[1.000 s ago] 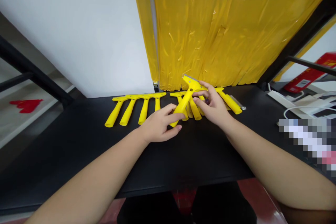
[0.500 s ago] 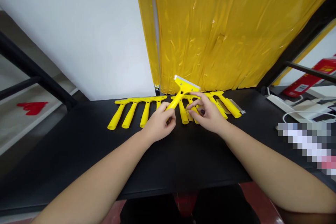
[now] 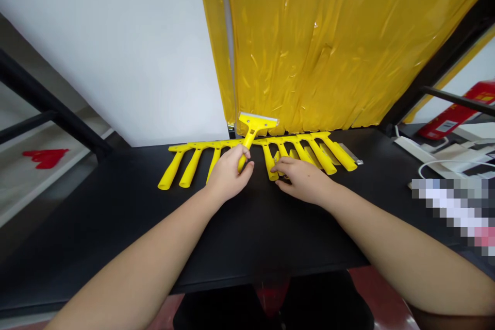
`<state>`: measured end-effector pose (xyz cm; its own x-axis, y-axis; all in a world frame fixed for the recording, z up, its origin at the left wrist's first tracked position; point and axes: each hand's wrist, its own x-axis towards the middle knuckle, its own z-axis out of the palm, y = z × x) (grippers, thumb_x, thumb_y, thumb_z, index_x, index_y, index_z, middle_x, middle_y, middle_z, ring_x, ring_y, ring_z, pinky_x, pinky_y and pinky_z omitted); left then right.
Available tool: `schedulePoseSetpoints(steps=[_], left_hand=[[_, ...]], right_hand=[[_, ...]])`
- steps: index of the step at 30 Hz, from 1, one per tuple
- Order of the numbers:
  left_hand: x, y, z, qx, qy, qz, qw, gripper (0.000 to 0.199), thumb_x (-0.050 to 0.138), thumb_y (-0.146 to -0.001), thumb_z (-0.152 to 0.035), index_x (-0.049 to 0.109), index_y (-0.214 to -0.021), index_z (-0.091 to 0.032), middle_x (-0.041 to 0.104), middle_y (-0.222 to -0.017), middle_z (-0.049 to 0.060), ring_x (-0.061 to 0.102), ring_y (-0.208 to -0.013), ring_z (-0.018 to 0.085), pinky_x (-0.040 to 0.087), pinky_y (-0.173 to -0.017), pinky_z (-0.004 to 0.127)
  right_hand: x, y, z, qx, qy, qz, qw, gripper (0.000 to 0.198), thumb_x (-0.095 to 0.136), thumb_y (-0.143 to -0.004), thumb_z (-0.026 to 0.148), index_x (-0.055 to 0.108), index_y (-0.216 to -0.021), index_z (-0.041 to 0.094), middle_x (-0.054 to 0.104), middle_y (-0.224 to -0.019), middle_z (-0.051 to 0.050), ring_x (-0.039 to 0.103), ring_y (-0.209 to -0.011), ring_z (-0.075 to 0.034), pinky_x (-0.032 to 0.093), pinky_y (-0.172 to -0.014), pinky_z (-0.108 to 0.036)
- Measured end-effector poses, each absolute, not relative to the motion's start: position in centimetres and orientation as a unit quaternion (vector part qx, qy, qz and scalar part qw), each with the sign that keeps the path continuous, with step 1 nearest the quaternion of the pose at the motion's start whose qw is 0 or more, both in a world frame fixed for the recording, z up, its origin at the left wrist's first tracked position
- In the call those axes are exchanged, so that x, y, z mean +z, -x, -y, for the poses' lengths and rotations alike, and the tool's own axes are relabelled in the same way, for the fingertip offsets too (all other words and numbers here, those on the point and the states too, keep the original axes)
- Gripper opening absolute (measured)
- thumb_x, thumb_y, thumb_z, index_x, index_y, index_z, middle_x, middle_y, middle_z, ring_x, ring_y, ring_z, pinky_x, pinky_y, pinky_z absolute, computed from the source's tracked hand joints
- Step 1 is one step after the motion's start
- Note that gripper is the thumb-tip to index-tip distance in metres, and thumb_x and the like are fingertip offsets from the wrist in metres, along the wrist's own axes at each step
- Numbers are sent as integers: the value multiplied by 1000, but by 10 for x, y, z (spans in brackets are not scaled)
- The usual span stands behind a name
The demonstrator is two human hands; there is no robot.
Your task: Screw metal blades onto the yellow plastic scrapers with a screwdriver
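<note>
- Left hand (image 3: 231, 172): fingers closed around the handle of a yellow scraper (image 3: 257, 124); grip appears firm, with the thumb lying along the near side.
- Held scraper: raised above the back part of the black table (image 3: 240, 237), head uppermost, handle slanting down into the palm. A pale strip runs along the top edge of the head; two small round marks show on its face.
- Right hand (image 3: 305, 178): partly open, fingers bent, thumb apart from the forefinger. It is low over the table, at the handle ends of the right-hand scrapers (image 3: 323, 154). Whether it holds anything small cannot be determined.
- Left-hand scrapers (image 3: 174, 167): laid side by side, heads toward the back, handles toward the person. The one nearest the left hand is partly hidden by it.
- Among the right-hand scrapers: flat yellowish pieces lie between the handles; a clear strip (image 3: 351, 153) lies beside the outermost handle.
- Behind the table: a white panel (image 3: 116, 51) at left and wrinkled yellow sheeting (image 3: 328, 51) at right.
- Right side: a red box (image 3: 448, 118) leans at a tilt near a white cable (image 3: 423, 166).
- Left side: a red object (image 3: 46, 158) is visible beyond the black frame (image 3: 58, 105).
</note>
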<state>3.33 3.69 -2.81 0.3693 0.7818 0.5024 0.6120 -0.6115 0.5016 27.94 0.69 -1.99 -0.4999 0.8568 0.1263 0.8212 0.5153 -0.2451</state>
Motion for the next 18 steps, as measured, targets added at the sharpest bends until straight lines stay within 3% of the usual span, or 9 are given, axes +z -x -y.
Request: schedulePoseSetpoints(steps=[18], left_hand=[[-28, -32, -39, 340, -832, -432, 66, 12, 61, -94, -19, 54, -100, -25, 69, -103, 2, 67, -99, 25, 50, -86, 38]], right_hand=[[-16, -275, -3, 78, 483, 865, 108, 22, 69, -96, 24, 74, -117, 18, 73, -116, -10, 73, -103, -29, 59, -89, -42]])
